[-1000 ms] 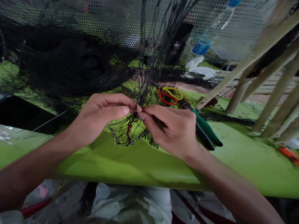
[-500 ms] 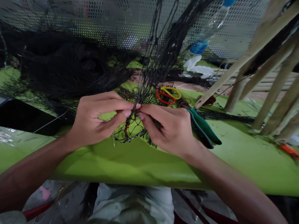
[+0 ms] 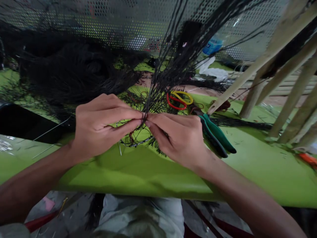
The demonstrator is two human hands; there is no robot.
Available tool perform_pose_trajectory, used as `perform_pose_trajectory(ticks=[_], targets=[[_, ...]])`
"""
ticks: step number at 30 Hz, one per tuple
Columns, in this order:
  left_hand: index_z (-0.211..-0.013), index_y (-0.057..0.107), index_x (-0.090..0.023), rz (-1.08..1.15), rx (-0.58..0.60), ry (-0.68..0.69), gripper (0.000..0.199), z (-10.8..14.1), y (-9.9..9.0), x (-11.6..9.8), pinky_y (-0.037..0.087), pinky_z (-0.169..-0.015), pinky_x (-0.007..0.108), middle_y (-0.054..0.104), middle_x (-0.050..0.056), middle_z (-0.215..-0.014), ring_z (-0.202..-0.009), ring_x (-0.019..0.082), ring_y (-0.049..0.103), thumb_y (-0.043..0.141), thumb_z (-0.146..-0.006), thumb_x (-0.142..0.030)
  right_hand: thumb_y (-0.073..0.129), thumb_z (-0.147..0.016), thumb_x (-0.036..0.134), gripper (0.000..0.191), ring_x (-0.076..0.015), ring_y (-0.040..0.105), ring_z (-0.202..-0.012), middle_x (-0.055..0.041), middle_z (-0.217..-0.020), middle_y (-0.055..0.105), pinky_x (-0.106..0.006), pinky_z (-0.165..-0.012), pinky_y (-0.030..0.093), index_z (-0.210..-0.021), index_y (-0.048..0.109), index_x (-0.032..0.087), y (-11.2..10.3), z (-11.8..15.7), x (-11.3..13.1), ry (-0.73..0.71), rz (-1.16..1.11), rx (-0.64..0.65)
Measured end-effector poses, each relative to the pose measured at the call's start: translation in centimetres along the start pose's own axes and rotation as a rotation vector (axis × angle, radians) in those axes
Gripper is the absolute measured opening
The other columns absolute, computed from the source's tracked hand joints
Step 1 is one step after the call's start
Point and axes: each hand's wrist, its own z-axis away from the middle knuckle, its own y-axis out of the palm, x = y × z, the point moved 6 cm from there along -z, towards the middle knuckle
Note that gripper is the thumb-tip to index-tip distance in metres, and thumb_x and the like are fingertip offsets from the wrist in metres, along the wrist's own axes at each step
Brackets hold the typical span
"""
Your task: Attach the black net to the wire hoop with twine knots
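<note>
Left hand [image 3: 96, 127] and right hand [image 3: 179, 137] are held tip to tip over the desk [image 3: 173, 178], the gathered lower end of the black strands [image 3: 177, 64] being pinched between thumb and finger on each side; how the strands are crossed inside the pinch is hidden. Much of the green desk is taken up by a tangled heap of black fibre [image 3: 69, 72], spread at 10 o'clock from the pinch, while pale wooden poles [image 3: 237, 82] are leaned at 2 to 3 o'clock. From the pinch, the long axis of the black strands is directed up and away, toward about 1 o'clock, narrow at the fingertips and fanned out at the far end. Neither hand is placed nearer, since the gathered end is touched by both, but the fan is tilted over the right hand's side. Pliers [image 3: 218, 134] with green and black handles are laid just beyond the right hand, their handle ends pointed toward 4 o'clock. A small netted piece [image 3: 142, 142] is set at 6 to 7 o'clock, just below the fingertips and partly covered by them. Red-and-yellow handles [image 3: 180, 100] are seen at 2 o'clock.
</note>
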Motion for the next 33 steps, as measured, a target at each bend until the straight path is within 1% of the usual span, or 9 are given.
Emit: perform_pose_trajectory(ticks=[5, 10, 14, 17, 20, 23, 26, 29, 33], targets=[[-0.096, 0.073, -0.028, -0.082, 0.002, 0.036, 0.009, 0.0, 0.0, -0.4, 0.054, -0.068, 0.035, 0.077, -0.006, -0.085, -0.076, 0.014, 0.072, 0.076, -0.094, -0.019, 0.061, -0.104, 0.02, 0.016, -0.0093, 0.069, -0.064, 0.002, -0.08, 0.079, -0.023, -0.058, 0.044, -0.102, 0.077, 0.019, -0.1, -0.1, 0.1, 0.042, -0.012, -0.013], [-0.096, 0.068, -0.026, 0.117, 0.091, -0.22, 0.005, 0.1, -0.2, 0.7, 0.053, -0.076, 0.035, 0.07, 0.0, -0.088, -0.079, 0.017, 0.066, 0.067, -0.101, -0.028, 0.065, -0.097, 0.017, 0.007, -0.0056, 0.05, -0.05, 0.0079, -0.062, 0.062, -0.023, -0.051, 0.038, -0.103, 0.069, 0.019, -0.6, -0.3, -0.3, 0.189, -0.139, -0.038], [-0.102, 0.067, -0.027, 0.368, 0.033, -0.384, 0.004, 0.4, -0.1, 1.4, 0.053, -0.074, 0.034, 0.069, 0.002, -0.096, -0.082, 0.017, 0.064, 0.069, -0.101, -0.031, 0.063, -0.095, 0.012, 0.033, -0.0054, 0.044, -0.05, 0.008, -0.069, 0.06, -0.022, -0.051, 0.041, -0.127, 0.062, 0.017, -0.9, -0.5, -0.6, 0.198, -0.248, -0.028], [-0.103, 0.068, -0.025, 0.499, -0.072, -0.406, 0.003, 0.6, 0.0, 1.3, 0.053, -0.068, 0.03, 0.07, 0.001, -0.097, -0.077, 0.013, 0.063, 0.069, -0.102, -0.023, 0.058, -0.096, 0.008, 0.059, -0.0052, 0.049, -0.055, 0.0035, -0.088, 0.07, -0.021, -0.055, 0.045, -0.153, 0.051, 0.021, -0.7, -0.6, -0.4, 0.107, -0.246, 0.032], [-0.109, 0.068, -0.026, 0.51, -0.108, -0.387, 0.01, 0.7, -0.1, 1.0, 0.055, -0.067, 0.028, 0.069, 0.0, -0.094, -0.077, 0.012, 0.065, 0.071, -0.101, -0.02, 0.053, -0.097, 0.007, 0.061, -0.007, 0.057, -0.062, -0.0003, -0.105, 0.075, -0.023, -0.059, 0.048, -0.155, 0.053, 0.025, -0.2, -0.6, -0.3, 0.043, -0.205, 0.078], [-0.121, 0.066, -0.028, 0.628, 0.002, -0.424, 0.026, 0.7, 0.3, 1.4, 0.059, -0.064, 0.028, 0.07, 0.0, -0.092, -0.08, 0.015, 0.068, 0.076, -0.098, -0.033, 0.052, -0.095, 0.008, 0.061, -0.0082, 0.061, -0.066, -0.0007, -0.107, 0.077, -0.022, -0.055, 0.044, -0.154, 0.054, 0.024, 0.0, -0.7, -0.4, 0.045, -0.166, 0.084], [-0.127, 0.065, -0.028, 0.817, 0.12, -0.496, 0.039, 0.6, 0.6, 2.1, 0.06, -0.064, 0.027, 0.07, 0.0, -0.089, -0.078, 0.016, 0.069, 0.079, -0.095, -0.044, 0.055, -0.096, 0.014, 0.063, -0.0077, 0.057, -0.061, 0.0002, -0.106, 0.079, -0.022, -0.052, 0.042, -0.158, 0.049, 0.023, 0.2, -0.8, -0.4, 0.093, -0.128, 0.115], [-0.124, 0.065, -0.029, 0.955, 0.137, -0.506, 0.039, 0.2, 0.5, 2.4, 0.061, -0.069, 0.027, 0.07, 0.001, -0.09, -0.083, 0.017, 0.07, 0.084, -0.091, -0.038, 0.055, -0.099, 0.021, 0.057, -0.0078, 0.056, -0.059, -0.0003, -0.108, 0.081, -0.023, -0.054, 0.042, -0.156, 0.052, 0.021, 0.3, -0.9, -0.4, 0.125, -0.114, 0.117], [-0.113, 0.065, -0.027, 1.041, 0.124, -0.405, 0.032, -0.5, 0.2, 1.8, 0.064, -0.087, 0.034, 0.07, 0.004, -0.097, -0.094, 0.019, 0.07, 0.085, -0.089, -0.032, 0.056, -0.1, 0.023, 0.045, -0.0093, 0.062, -0.065, 0.0011, -0.106, 0.082, -0.026, -0.056, 0.038, -0.144, 0.064, 0.021, 0.4, -1.1, -0.3, 0.105, -0.047, 0.046]])
